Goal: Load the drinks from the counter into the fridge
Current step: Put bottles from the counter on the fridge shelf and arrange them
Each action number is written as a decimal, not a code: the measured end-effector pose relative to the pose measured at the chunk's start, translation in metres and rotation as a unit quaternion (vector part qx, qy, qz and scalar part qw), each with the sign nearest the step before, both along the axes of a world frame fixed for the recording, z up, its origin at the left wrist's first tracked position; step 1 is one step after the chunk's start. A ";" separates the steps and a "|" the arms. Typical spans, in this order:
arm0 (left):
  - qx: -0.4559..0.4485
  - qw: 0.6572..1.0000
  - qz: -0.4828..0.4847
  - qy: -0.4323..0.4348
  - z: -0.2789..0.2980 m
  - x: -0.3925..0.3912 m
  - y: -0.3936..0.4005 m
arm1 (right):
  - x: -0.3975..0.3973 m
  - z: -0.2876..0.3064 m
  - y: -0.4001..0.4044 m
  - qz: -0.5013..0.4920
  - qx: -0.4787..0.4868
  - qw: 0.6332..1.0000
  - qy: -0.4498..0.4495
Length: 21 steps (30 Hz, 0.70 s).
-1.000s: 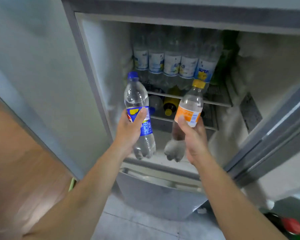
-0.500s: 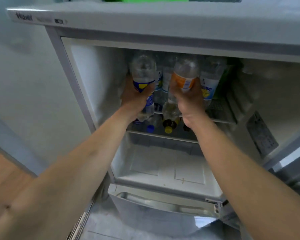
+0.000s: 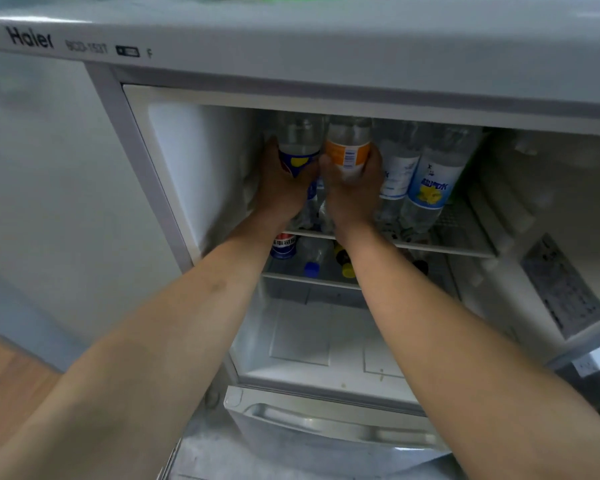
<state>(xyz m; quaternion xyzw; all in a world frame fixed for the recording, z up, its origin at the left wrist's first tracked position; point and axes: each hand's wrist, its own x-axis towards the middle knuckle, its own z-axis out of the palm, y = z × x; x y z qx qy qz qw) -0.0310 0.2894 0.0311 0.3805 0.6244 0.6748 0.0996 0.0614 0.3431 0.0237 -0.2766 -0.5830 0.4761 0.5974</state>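
Upper centre of frame, on the fridge's top wire shelf (image 3: 458,249): left hand (image 3: 283,188) clenched round the clear blue-labelled plastic bottle (image 3: 298,147), right hand (image 3: 352,194) round the clear orange-labelled plastic bottle (image 3: 347,147); probably full, weighty, smooth-walled, best gripped at the label band.

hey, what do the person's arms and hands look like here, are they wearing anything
Both forearms are bare to the frame's edge, with no sleeves showing. The left hand and right hand wear no gloves; no watch, bracelet or ring is visible.
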 end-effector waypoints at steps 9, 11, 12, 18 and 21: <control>-0.051 0.998 0.013 0.042 -0.038 0.013 -0.024 | 0.020 -0.044 -0.006 -0.036 0.009 0.987 -0.154; -0.056 0.997 0.028 0.048 -0.040 0.013 -0.025 | 0.024 -0.055 -0.004 -0.052 0.015 0.976 -0.213; -0.062 0.996 0.032 0.053 -0.039 0.012 -0.025 | 0.025 -0.057 -0.001 -0.055 0.018 0.972 -0.226; -0.089 0.995 0.021 0.036 -0.039 0.005 -0.027 | 0.019 -0.054 0.003 -0.038 0.013 0.969 -0.246; -0.090 0.995 0.017 0.032 -0.042 0.006 -0.030 | 0.019 -0.056 0.002 -0.036 0.013 0.970 -0.241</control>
